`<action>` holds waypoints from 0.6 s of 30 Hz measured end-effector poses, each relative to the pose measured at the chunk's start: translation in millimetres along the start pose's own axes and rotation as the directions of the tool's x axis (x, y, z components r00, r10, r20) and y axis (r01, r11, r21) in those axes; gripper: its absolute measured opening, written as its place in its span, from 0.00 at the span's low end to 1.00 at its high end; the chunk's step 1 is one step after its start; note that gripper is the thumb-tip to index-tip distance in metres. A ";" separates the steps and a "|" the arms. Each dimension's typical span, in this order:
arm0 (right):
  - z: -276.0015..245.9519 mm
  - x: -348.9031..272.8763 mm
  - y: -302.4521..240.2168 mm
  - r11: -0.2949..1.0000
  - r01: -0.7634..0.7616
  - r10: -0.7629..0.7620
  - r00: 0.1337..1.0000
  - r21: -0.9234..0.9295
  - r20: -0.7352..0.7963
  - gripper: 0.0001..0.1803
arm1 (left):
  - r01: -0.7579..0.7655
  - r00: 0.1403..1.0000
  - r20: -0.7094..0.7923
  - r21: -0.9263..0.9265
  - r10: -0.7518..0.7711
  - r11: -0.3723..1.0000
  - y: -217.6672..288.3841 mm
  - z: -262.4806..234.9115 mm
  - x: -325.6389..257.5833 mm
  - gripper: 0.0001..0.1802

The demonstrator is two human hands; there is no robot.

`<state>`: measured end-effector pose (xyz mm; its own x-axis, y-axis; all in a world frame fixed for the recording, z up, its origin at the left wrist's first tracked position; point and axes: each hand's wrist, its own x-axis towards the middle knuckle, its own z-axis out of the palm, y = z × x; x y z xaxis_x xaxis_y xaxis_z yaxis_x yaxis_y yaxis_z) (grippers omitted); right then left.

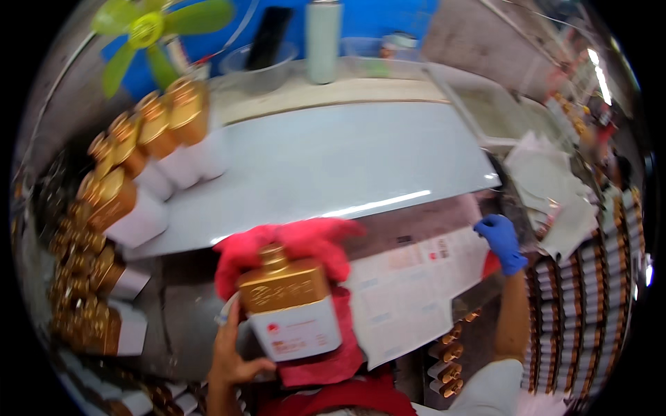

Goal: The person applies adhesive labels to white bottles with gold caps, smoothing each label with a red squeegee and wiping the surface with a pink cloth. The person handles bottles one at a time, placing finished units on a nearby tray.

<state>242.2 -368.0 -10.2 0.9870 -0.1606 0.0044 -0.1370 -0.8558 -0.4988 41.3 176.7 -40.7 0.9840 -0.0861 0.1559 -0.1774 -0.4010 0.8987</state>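
In front of me stands a bottle (288, 301) with a gold upper half and neck and a white lower half bearing red print. It rests on a pink-red cloth (319, 239). My bare left hand (236, 353) grips its left side, thumb across the lower front edge. At the far right corner of a white printed sheet (409, 298), my right hand (501, 243) wears a blue glove. Its fingers are curled together over the sheet's edge; what they hold, if anything, is hidden.
Several similar bottles (156, 142) crowd the left side. A glossy light-grey board (333, 156) lies ahead. Behind it are a clear bowl (258, 73) with a phone, a pale flask (323, 41) and a green fan (146, 31). Papers (548, 184) and bottle rows (579, 319) are at right.
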 end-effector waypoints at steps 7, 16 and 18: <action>12.1 -69.8 -204.8 0.942 0.330 -0.328 0.879 0.055 0.346 0.09 | -0.175 0.903 -0.414 -0.105 0.117 0.979 29.5 -7.4 49.2 0.35; 62.4 -80.7 -335.5 0.875 0.277 -0.475 0.641 0.396 0.602 0.10 | -0.127 0.972 -0.211 -0.081 0.107 0.989 31.8 -7.7 109.8 0.14; 74.0 -75.7 -332.2 0.891 0.273 -0.447 0.665 0.363 0.597 0.11 | -0.155 0.981 -0.112 0.026 0.157 0.988 28.3 -15.1 118.5 0.14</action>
<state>219.2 -35.2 91.0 0.7682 0.5698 -0.2918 0.1781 -0.6280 -0.7575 153.1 168.9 9.3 0.9393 -0.0449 0.3402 -0.3282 -0.4068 0.8525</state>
